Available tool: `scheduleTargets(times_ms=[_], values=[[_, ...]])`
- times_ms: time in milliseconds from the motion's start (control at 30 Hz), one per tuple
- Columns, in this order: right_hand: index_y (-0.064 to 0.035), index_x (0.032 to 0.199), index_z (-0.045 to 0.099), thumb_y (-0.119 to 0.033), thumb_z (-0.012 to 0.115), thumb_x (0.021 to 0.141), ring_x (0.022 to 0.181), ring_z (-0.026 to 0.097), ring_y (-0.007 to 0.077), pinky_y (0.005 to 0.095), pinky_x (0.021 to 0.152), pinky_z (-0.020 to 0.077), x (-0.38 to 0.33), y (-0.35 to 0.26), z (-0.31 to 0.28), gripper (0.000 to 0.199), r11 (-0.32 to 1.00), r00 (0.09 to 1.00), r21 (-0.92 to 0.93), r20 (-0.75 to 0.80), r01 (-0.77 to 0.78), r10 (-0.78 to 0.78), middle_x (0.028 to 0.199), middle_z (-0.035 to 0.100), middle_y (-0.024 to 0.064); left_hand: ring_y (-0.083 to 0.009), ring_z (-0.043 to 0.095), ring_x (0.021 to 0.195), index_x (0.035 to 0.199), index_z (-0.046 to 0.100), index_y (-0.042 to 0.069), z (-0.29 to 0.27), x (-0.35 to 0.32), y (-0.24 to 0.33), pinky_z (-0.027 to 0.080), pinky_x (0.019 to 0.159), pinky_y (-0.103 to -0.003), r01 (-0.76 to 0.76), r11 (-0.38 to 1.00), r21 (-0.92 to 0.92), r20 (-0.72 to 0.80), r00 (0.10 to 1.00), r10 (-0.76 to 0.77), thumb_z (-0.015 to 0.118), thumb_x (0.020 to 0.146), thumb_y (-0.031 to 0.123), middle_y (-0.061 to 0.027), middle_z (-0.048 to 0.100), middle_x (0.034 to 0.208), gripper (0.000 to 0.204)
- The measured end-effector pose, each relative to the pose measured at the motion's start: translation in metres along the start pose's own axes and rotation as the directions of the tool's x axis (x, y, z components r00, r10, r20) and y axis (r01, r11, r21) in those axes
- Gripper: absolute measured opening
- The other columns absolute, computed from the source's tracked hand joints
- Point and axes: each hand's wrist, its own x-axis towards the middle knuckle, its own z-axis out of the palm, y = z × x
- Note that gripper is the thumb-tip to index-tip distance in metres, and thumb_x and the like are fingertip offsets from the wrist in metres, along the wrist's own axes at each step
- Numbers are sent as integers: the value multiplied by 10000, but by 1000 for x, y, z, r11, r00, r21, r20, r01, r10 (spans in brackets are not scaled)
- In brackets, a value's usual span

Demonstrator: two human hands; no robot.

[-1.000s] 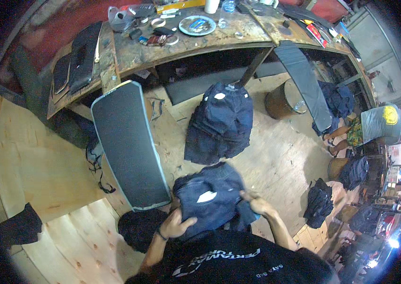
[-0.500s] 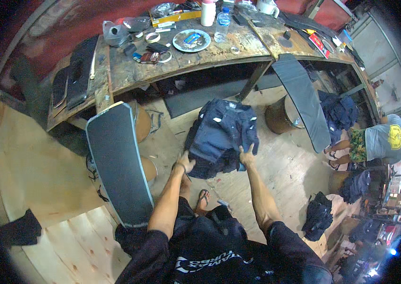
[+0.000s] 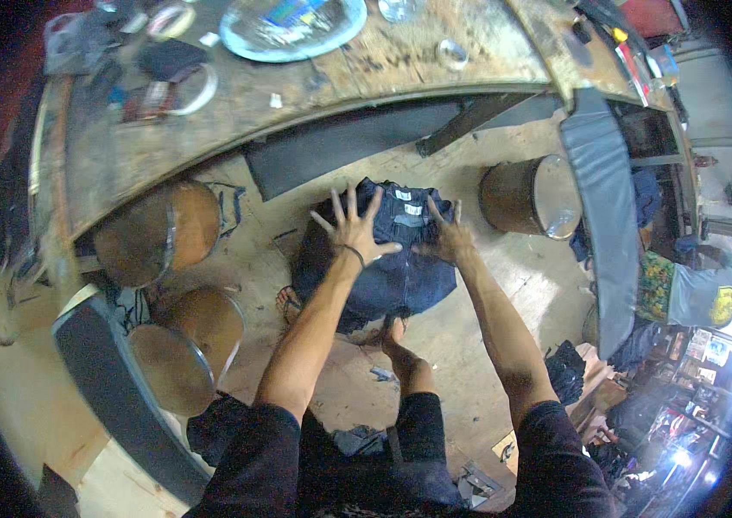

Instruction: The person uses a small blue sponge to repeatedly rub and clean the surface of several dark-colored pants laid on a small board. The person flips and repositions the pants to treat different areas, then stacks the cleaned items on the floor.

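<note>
Below the workbench, a pile of dark blue trousers rests on the floor, its waistbands at the far end showing two small pale labels. My left hand is spread wide over the pile's left upper part, a thin dark band at its wrist. Fingers stretched, my right hand lies over the upper right part of the same pile. Neither hand grips the cloth; whether the palms press on it or hover just above, I cannot tell. My sandalled feet stand at the near side of the pile.
A worn wooden workbench spans the far side, bearing a blue-rimmed plate and tape rolls. Drum-like stools stand at both sides. Padded boards flank me left and right. A person in a grey shirt bends at the right.
Both hands have let go of the trousers and spread over them. The pile now lies nearer my feet, and my view has moved closer to the workbench.
</note>
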Motion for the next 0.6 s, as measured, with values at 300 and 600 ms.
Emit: scheduleTargets(times_ms=[300, 600], values=[[-486, 1731, 90, -641, 869, 784, 985, 781, 482, 518, 854, 659, 120, -46, 212, 1236, 964, 991, 264, 132, -10, -26, 1763, -97, 355, -542, 291, 1587, 1738, 156, 410, 260, 75, -107, 317, 1286, -611, 288, 928, -237, 27, 957, -290, 802, 750, 813, -274, 207, 1769, 1247], [-393, 1733, 229, -535, 846, 876, 989, 770, 492, 502, 772, 669, 83, -68, 138, 1066, 809, 979, 556, -166, 190, -116, 1777, 27, 334, -477, 348, 1581, 1725, 237, 318, 182, 84, -118, 294, 1255, -705, 373, 927, 40, -247, 903, -352, 796, 786, 780, -208, 145, 1791, 1186]])
